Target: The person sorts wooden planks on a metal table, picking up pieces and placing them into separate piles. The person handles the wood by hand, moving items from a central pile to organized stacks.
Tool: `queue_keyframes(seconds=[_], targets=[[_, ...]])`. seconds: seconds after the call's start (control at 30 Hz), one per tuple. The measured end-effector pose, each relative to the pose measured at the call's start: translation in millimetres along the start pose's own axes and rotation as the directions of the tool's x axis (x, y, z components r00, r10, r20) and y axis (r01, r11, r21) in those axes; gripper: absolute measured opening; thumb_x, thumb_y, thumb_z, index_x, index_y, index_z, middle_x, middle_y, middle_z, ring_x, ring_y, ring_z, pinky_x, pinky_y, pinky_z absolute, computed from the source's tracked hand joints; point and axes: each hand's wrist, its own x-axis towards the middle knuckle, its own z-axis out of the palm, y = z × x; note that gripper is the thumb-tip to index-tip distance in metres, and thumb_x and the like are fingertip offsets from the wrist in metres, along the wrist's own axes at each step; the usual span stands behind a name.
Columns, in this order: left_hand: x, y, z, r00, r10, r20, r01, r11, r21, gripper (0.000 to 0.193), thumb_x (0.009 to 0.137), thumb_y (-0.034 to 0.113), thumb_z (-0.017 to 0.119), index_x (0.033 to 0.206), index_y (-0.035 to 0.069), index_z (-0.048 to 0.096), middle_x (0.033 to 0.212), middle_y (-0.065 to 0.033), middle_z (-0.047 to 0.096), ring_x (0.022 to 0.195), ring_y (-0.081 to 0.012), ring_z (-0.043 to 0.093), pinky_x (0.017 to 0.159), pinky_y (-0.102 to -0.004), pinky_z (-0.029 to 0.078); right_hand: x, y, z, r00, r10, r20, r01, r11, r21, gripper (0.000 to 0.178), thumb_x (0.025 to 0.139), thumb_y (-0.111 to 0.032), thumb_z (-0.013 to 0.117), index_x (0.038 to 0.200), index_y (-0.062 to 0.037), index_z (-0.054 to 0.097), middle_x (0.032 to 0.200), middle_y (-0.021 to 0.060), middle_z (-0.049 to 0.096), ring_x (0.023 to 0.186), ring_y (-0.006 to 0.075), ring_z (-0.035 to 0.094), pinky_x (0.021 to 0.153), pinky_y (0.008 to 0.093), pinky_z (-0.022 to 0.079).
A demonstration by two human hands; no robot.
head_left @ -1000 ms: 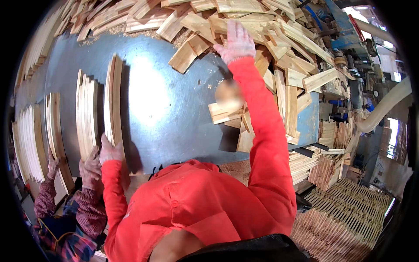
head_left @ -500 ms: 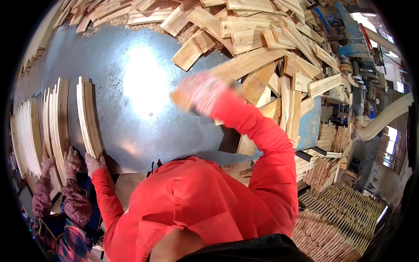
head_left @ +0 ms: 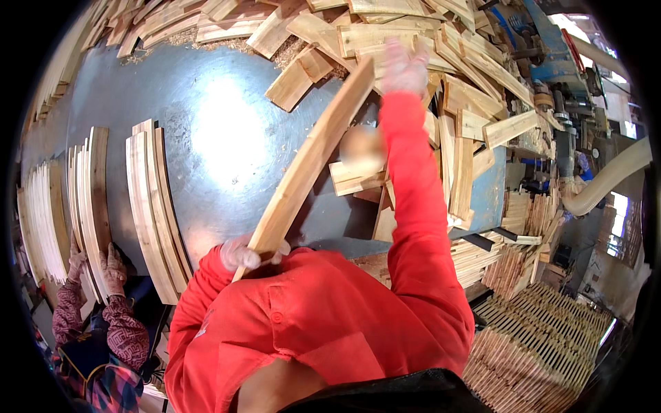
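A long wooden board (head_left: pixel 310 165) slants over the metal table, its near end gripped in my left hand (head_left: pixel 241 255) close to my body. My right hand (head_left: pixel 405 65) reaches out over the heap of loose boards (head_left: pixel 392 38), fingers apart, beside the far end of the held board. To the left lies a narrow row of boards (head_left: pixel 155 206), with neither of my hands on it. Between the held board and my right sleeve is a blurred tan thing (head_left: pixel 363 148) I cannot make out, next to a short board (head_left: pixel 351 180).
At far left another person's hands (head_left: pixel 112 268) touch a row of boards (head_left: pixel 93 206). The metal table (head_left: pixel 172 96) carries sawdust at its back. Machinery (head_left: pixel 554 76) and a pale hose (head_left: pixel 613 175) stand at right. Stacked wood strips (head_left: pixel 537 351) lie lower right.
My left hand has left the row of boards and now grips a long board. My right hand has swung away over the heap. The left row looks wider and nearer me.
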Motion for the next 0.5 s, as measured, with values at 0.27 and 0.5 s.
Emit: queue_keyframes(seconds=[0.27,0.5], targets=[[-4,85,19,0.603,0.438,-0.667,0.032,0.822,0.568,0.091,0.069,0.016,0.07,0.148,0.009,0.026,0.111,-0.0091,0.053,0.09,-0.0167,0.055,0.078,-0.0303,0.049,143,28,15,0.866,-0.354,-0.352,-0.359,0.049,-0.932,0.119,0.072,-0.062,0.07,0.15,-0.0015,0.002,0.145,0.0312,0.03,0.128,0.0375,0.045,0.103,0.0426,0.041],[36,99,-12,0.551,0.512,-0.659,-0.115,0.828,0.548,0.089,0.068,0.011,0.061,0.149,0.009,0.024,0.113,-0.01,0.052,0.086,-0.0178,0.055,0.075,-0.0329,0.052,147,48,34,0.784,-0.397,-0.477,-0.433,0.202,-0.879,0.129,0.067,-0.06,0.075,0.15,-0.0047,-0.006,0.142,0.034,0.033,0.125,0.0393,0.048,0.102,0.0429,0.042]])
